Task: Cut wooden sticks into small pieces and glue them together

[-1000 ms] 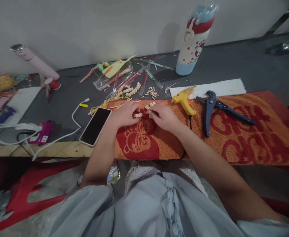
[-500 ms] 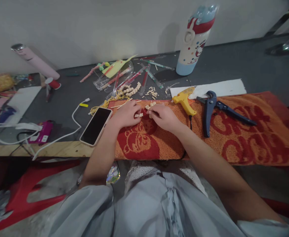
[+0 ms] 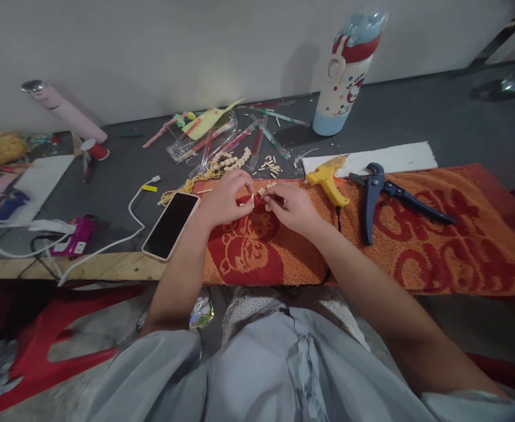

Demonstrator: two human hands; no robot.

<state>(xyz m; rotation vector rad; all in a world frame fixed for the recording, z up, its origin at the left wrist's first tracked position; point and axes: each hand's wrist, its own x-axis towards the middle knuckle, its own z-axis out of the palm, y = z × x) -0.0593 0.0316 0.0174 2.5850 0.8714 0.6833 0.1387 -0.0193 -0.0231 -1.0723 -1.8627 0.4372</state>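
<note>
Both hands meet over the left part of an orange and red towel (image 3: 415, 234) on the bench. My left hand (image 3: 226, 199) has its fingers curled and pinched near a short row of small pale wooden pieces (image 3: 268, 187). My right hand (image 3: 294, 206) is pinched too, fingertips facing the left hand a few centimetres apart. What each pinch holds is too small to make out. More cut wooden pieces (image 3: 233, 159) lie just beyond the hands on the dark bench.
A phone (image 3: 170, 224) lies left of the hands, with a white cable (image 3: 132, 214) beside it. A yellow glue gun (image 3: 327, 177) and blue cutters (image 3: 374, 196) lie right of the hands. A patterned bottle (image 3: 344, 76) stands behind, with wrapped sticks (image 3: 235, 138) and a pink tube (image 3: 64, 111).
The hands have lifted slightly and drawn closer together. The small row of wooden pieces that lay between them on the towel no longer shows there.
</note>
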